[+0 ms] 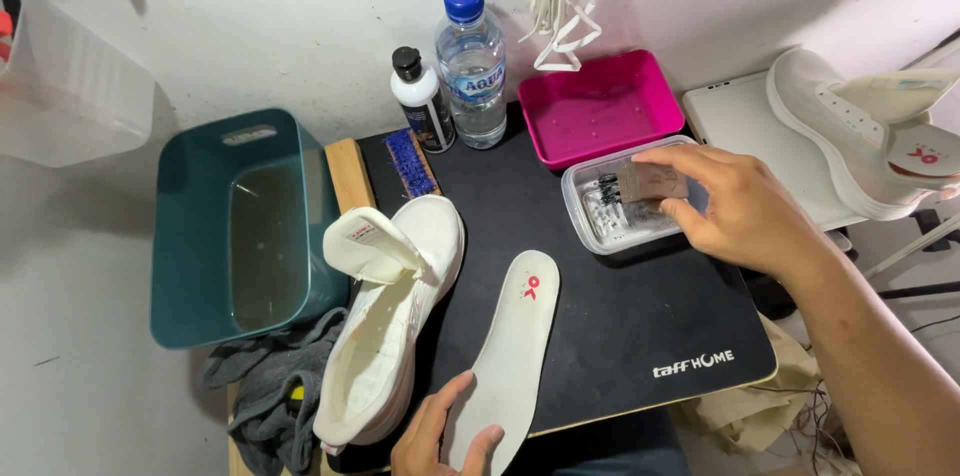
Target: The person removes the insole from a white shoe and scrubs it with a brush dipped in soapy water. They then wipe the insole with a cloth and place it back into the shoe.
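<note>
Mat (620,326): brush (650,181) bristles hidden, left hand (440,436) cropped.

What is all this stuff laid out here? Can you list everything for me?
insole: one, white, on the black mat, under the left hand
shoe: one, white, left of the insole
second shoe: one, white, far right
black mat: one, covers the tabletop
clear tub: one, right of centre on the mat
brush: one, brownish, held over the clear tub
pink tray: one, behind the tub
water bottle: one, clear, blue cap
small bottle: one, white, black cap
blue brush: one, by the small bottle
teal bin: one, far left
grey cloth: one, below the bin
left hand: on the insole
right hand: holding the brush
</note>
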